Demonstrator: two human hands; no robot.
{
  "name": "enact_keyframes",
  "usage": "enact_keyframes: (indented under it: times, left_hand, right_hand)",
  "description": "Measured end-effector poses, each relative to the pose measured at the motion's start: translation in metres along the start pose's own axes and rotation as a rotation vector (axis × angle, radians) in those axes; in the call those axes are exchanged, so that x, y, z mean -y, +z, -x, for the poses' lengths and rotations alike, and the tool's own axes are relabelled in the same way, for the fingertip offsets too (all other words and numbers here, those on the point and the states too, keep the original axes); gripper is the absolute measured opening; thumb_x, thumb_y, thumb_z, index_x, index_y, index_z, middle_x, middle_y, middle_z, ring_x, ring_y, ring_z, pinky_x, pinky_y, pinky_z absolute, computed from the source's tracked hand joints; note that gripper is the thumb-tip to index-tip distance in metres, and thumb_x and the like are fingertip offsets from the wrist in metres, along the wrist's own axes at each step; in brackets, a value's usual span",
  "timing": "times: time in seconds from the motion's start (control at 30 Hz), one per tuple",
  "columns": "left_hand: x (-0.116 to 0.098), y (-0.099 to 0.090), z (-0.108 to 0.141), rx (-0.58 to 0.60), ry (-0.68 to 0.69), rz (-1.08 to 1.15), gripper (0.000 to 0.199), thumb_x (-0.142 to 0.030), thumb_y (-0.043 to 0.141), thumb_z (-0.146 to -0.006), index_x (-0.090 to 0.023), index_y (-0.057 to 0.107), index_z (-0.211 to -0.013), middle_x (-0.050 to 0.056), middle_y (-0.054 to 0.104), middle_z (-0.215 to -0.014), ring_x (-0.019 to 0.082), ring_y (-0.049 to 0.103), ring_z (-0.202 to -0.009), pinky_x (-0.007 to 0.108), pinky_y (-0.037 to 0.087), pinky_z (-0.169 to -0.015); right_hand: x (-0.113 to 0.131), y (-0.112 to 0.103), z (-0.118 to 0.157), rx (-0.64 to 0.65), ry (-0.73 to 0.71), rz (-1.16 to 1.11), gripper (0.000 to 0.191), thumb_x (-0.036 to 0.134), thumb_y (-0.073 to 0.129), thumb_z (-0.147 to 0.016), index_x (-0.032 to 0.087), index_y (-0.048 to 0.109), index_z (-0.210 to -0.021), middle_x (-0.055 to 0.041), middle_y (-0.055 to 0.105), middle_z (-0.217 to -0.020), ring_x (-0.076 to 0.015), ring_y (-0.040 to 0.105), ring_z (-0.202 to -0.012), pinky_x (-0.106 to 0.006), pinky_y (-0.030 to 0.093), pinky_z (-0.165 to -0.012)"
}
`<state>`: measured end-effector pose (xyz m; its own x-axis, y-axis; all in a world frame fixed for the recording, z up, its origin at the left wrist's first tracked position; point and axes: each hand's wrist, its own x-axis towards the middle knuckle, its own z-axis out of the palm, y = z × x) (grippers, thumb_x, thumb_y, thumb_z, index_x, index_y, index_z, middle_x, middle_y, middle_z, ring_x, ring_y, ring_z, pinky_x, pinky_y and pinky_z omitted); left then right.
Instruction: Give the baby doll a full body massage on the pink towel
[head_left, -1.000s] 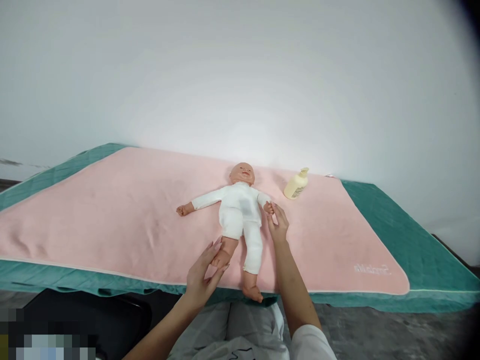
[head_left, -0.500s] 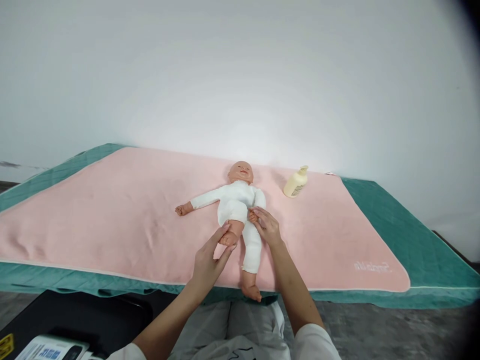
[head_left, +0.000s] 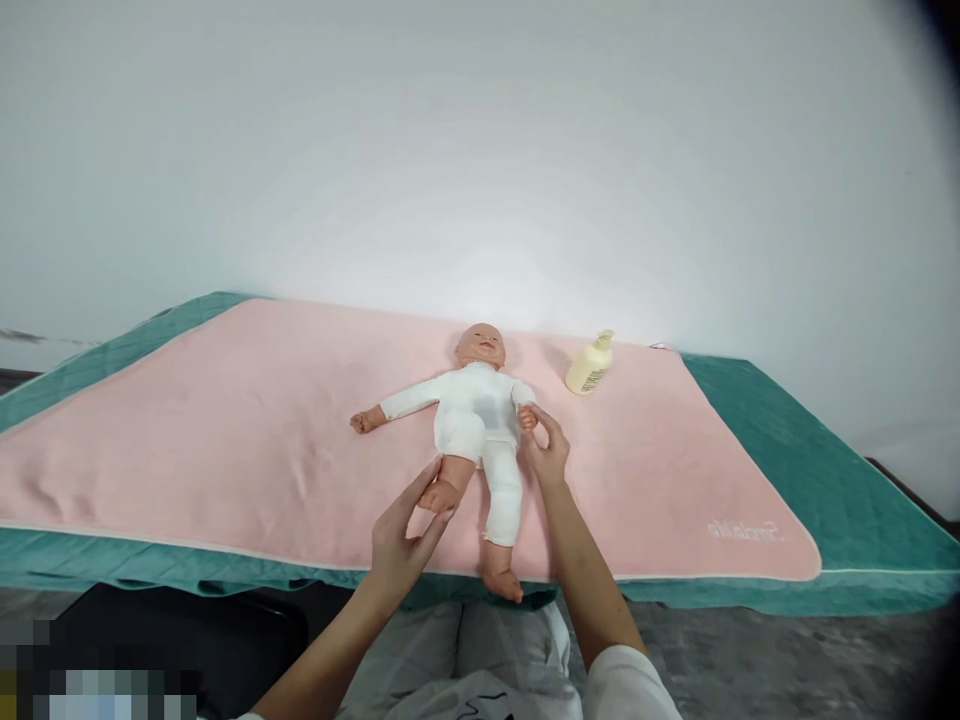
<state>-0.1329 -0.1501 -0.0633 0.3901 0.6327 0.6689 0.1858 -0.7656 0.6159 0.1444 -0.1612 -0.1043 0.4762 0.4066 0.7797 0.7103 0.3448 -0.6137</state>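
A baby doll with a white cloth body lies on its back on a pink mat, head toward the wall. My left hand grips the doll's bent leg by the foot, thumb and fingers on either side of it. My right hand pinches the doll's small hand on the right side of its body. The doll's other leg lies straight, its foot at the mat's front edge. Its other arm is stretched out to the left.
A cream pump bottle stands on the mat right of the doll's head. Green padding shows around the mat. A pale wall rises behind. A black surface lies below left, partly pixelated.
My left hand has moved the doll's bent leg down and left, away from its belly. My right hand has moved the doll's hand outward to the right and slightly up.
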Motion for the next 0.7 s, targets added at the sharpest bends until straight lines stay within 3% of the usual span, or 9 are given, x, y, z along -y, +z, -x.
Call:
enact_keyframes:
  times: [0.13, 0.27, 0.5, 0.7]
  left_hand:
    - [0.024, -0.007, 0.030, -0.048, 0.044, 0.004, 0.056, -0.025, 0.062, -0.089, -0.021, 0.046, -0.143, 0.011, 0.065, -0.130, 0.026, 0.065, -0.115, 0.037, 0.058, -0.094]
    - [0.039, -0.017, 0.050, -0.059, 0.149, -0.048, 0.052, -0.027, 0.062, -0.088, -0.020, 0.050, -0.139, 0.011, 0.068, -0.123, 0.026, 0.069, -0.108, 0.037, 0.061, -0.090]
    - [0.038, -0.019, 0.076, -0.006, 0.301, -0.159, 0.046, -0.026, 0.067, -0.085, -0.018, 0.057, -0.129, 0.009, 0.075, -0.103, 0.025, 0.073, -0.097, 0.033, 0.063, -0.084]
    - [0.048, -0.017, 0.106, -0.040, 0.228, -0.172, 0.042, -0.024, 0.067, -0.085, -0.017, 0.059, -0.126, 0.010, 0.075, -0.103, 0.028, 0.073, -0.097, 0.037, 0.063, -0.083]
  right_hand:
    - [0.000, -0.003, -0.008, -0.267, 0.271, -0.141, 0.043, 0.036, 0.067, -0.084, 0.017, 0.057, -0.122, -0.0141, 0.066, -0.123, -0.0232, 0.064, -0.116, -0.044, 0.050, -0.102]
    - [0.003, -0.008, -0.018, -0.432, 0.435, -0.133, 0.049, 0.044, 0.062, -0.087, 0.016, 0.051, -0.125, -0.0157, 0.060, -0.128, -0.0223, 0.060, -0.120, -0.042, 0.048, -0.104]
    - [-0.009, -0.021, -0.020, -0.475, 0.634, 0.030, 0.048, 0.047, 0.054, -0.089, 0.017, 0.048, -0.126, -0.0140, 0.058, -0.129, -0.0206, 0.059, -0.116, -0.036, 0.048, -0.102]
    - [-0.019, -0.029, -0.020, -0.430, 0.747, 0.076, 0.050, 0.046, 0.055, -0.088, 0.015, 0.044, -0.126, -0.0146, 0.056, -0.127, -0.0204, 0.057, -0.116, -0.036, 0.046, -0.103]
